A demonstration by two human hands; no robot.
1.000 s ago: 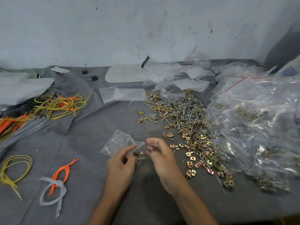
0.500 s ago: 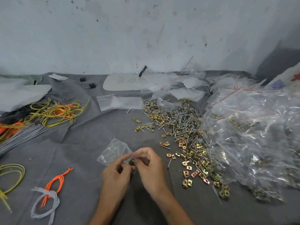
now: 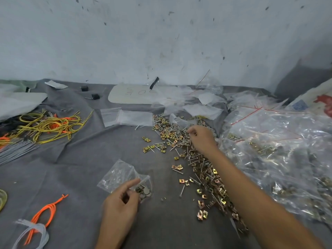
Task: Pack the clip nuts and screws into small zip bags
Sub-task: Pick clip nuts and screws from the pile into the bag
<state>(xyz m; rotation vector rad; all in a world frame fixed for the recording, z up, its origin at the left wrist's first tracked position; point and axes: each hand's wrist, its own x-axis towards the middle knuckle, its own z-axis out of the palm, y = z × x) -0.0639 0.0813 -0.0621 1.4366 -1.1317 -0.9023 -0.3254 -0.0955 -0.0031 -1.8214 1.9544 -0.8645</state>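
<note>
Pale, scuffed wall (image 3: 161,42) rose behind a tabletop (image 3: 86,168) draped in wrinkled grey cloth.

At the far left lay a fan of grey cable ties (image 3: 18,150). Just behind them was a tangle of yellow wire loops (image 3: 50,125) with some orange strands mixed in. Nearer the viewer, at the lower left, a looped orange cord (image 3: 53,203) lay beside a bundle of whitish loops.

Left of centre, towards the back, a few empty zip bags (image 3: 134,118) lay flat on the cloth.

In the near centre, the left hand (image 3: 120,207) held a small zip bag (image 3: 120,174) down on the cloth. Its grip was clamped on the bag's near end, with the forefinger stretched over the plastic and the other fingers curled. A few clip nuts and round grey pieces sat inside the bag, just beside the fingers.

To the right, loose clip nuts and screws (image 3: 197,164) formed a long band running from the back of the cloth to the near edge.

The right hand (image 3: 202,139) reached over the far part of this band, fingers bent down into the pieces. Whether its grip had closed on anything could not be told.

At the far right, large clear bags (image 3: 280,141) with red seal strips were heaped together, with more brass-coloured hardware showing through them.
</note>
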